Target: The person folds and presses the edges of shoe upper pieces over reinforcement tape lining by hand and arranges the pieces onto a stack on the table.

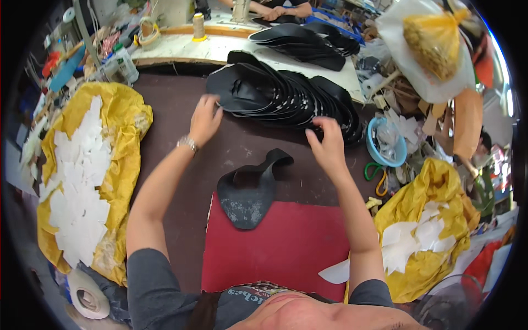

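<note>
A long, fanned stack of black shoe-upper pieces lies across the far side of the brown table. At the stack's left end is my left hand, its fingers stretched out and slightly blurred by its near edge. My right hand is by the stack's front right side, thumb and fingers apart, with nothing seen between them. Whether either hand touches the stack is hard to tell. Between my forearms lies a single dark curved upper piece, its worn grey underside up, overlapping a red board.
Yellow sacks holding white cut pieces flank me, one left and one right. Right of the stack stand a blue basket and scissors. Behind are another black stack, a thread spool and a co-worker's hands.
</note>
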A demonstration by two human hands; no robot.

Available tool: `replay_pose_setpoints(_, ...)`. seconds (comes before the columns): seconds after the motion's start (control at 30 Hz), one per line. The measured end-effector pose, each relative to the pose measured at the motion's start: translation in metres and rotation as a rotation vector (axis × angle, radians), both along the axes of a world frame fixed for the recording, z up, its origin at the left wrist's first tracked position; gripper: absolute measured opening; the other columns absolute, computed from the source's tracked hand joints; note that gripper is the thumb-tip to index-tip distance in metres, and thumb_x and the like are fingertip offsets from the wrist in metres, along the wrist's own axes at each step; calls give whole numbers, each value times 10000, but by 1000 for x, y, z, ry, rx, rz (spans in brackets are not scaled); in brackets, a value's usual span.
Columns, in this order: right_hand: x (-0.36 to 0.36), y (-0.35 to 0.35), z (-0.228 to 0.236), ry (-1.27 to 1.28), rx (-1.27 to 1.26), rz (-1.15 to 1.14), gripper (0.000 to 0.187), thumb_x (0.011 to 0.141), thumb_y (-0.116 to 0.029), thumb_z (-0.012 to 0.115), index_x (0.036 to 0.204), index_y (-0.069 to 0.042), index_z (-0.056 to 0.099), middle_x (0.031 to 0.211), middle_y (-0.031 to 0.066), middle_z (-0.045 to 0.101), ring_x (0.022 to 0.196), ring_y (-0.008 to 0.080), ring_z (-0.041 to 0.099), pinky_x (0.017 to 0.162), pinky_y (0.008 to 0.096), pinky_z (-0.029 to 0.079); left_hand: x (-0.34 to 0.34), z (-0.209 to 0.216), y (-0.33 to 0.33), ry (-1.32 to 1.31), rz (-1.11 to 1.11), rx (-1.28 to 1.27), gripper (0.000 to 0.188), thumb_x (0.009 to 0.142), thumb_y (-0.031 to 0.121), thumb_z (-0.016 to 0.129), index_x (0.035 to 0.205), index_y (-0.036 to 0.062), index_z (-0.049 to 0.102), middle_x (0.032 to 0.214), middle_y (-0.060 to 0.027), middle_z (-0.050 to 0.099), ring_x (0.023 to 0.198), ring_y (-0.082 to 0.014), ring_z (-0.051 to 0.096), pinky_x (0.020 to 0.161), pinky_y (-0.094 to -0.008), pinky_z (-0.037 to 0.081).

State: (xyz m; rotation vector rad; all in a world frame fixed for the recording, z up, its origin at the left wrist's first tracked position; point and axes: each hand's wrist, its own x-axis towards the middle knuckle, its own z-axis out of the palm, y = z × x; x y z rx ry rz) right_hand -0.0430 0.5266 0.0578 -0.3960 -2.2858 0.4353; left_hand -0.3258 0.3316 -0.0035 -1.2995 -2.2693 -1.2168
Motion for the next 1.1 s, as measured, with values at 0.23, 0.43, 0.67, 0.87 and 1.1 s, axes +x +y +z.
replay_pose_setpoints(0.23,-175,29,37,-557,240,-237,618,706,-179,747,1251,-43,489,1177,190,590,1144,381,544,942,464,459,-27,46,105,344,-126,16,267,814,149,658,1035,28,571,985,-152,604,977,-341,581,875,-427,471)
replay_pose_setpoints(0.43,-213,84,41,-684,82,-80,371,720,-135,574,1075,-62,655,1074,214,664,1053,389,615,901,450,483,-26,12,140,-405,-161,-197,371,827,339,689,883,-27,683,876,-186,691,849,-320,669,796,-398,515)
replay_pose_setpoints(0.67,-208,54,28,-687,149,-233,631,583,-292,881,1082,-50,579,1051,205,671,989,392,645,846,464,517,-29,26,160,-508,28,-375,621,747,552,720,1047,9,691,1112,-247,656,1070,-384,626,906,-431,503)
replay_pose_setpoints(0.87,-216,43,21,-595,229,-328,369,752,-173,752,1048,-26,588,960,180,698,933,344,687,791,440,552,-20,27,153,127,141,-388,558,760,603,679,746,46,692,793,-171,689,772,-336,689,656,-430,554)
replay_pose_setpoints(1.1,-204,84,31,-613,-81,-25,657,800,-556,687,1132,3,596,1087,251,650,1057,373,623,905,417,487,-28,25,136,-8,154,-385,389,806,429,695,728,48,682,766,-145,679,758,-353,667,678,-437,526)
